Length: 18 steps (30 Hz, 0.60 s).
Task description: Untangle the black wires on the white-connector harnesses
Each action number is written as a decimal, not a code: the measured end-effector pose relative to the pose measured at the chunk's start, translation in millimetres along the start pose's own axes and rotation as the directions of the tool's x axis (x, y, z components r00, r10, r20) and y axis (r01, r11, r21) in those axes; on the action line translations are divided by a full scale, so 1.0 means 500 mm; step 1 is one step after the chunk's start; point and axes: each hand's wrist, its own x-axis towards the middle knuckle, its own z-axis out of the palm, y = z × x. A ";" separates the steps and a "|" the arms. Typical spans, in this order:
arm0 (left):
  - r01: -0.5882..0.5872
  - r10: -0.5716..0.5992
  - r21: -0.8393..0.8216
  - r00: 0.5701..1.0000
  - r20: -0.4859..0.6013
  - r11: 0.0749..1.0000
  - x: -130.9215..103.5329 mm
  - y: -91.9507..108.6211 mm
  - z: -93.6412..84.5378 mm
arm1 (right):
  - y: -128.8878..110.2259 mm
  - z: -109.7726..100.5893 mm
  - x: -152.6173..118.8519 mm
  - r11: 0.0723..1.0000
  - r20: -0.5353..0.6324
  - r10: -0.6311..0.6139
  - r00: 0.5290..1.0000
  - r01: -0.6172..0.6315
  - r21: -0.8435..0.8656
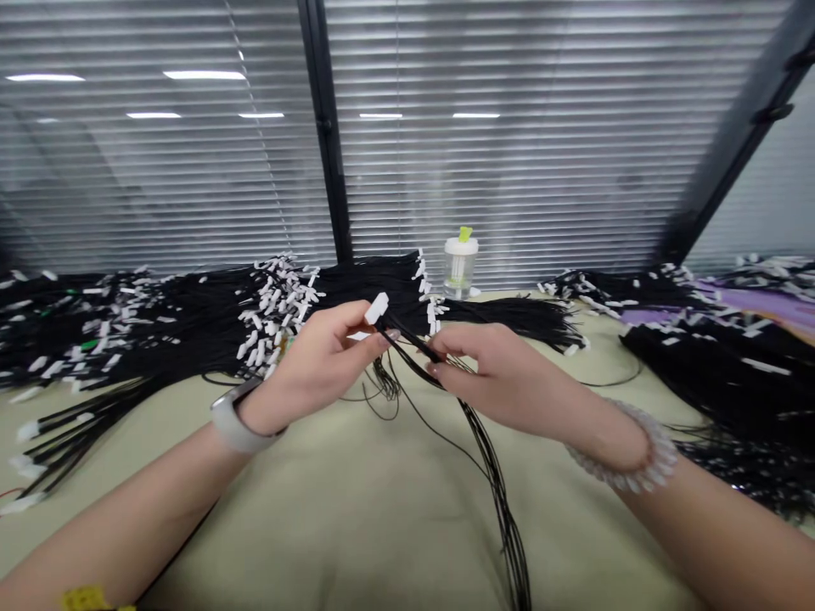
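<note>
In the middle of the head view, my left hand (331, 352) pinches a white plastic connector (377, 308) between thumb and fingers, where black wires enter it. My right hand (490, 369) is closed round the same black wire bundle (497, 484) a little to the right of the connector. From there the wires droop over the near side of the table, past the bottom edge of the picture. A few thin wire ends (385, 382) curl below my left hand. My fingertips partly cover the wires between the two hands.
Heaps of black cables with white connectors (277, 310) lie along the back and left of the pale table (382, 526). More cable bundles (732, 373) lie at the right. A lidded clear jar (459, 267) stands near the window blinds (509, 153).
</note>
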 end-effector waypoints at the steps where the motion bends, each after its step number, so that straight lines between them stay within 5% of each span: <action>1: 0.007 -0.007 -0.004 1.000 -0.004 1.000 0.000 -0.001 0.001 | -0.001 -0.002 -0.001 1.000 -0.012 -0.004 1.000 0.003 -0.023; 7: 0.006 -0.002 -0.141 0.999 0.033 0.990 -0.001 0.003 0.003 | -0.001 -0.001 -0.001 0.997 -0.088 0.003 0.996 0.003 0.073; 13: 0.035 0.011 -0.272 0.986 0.165 0.962 0.000 0.000 -0.015 | -0.001 -0.009 -0.002 0.935 -0.013 0.004 1.000 0.001 0.354; 18: 0.109 0.024 -0.463 0.962 0.271 0.880 0.000 -0.007 -0.020 | 0.017 -0.041 -0.001 0.988 -0.041 -0.056 0.998 0.061 0.144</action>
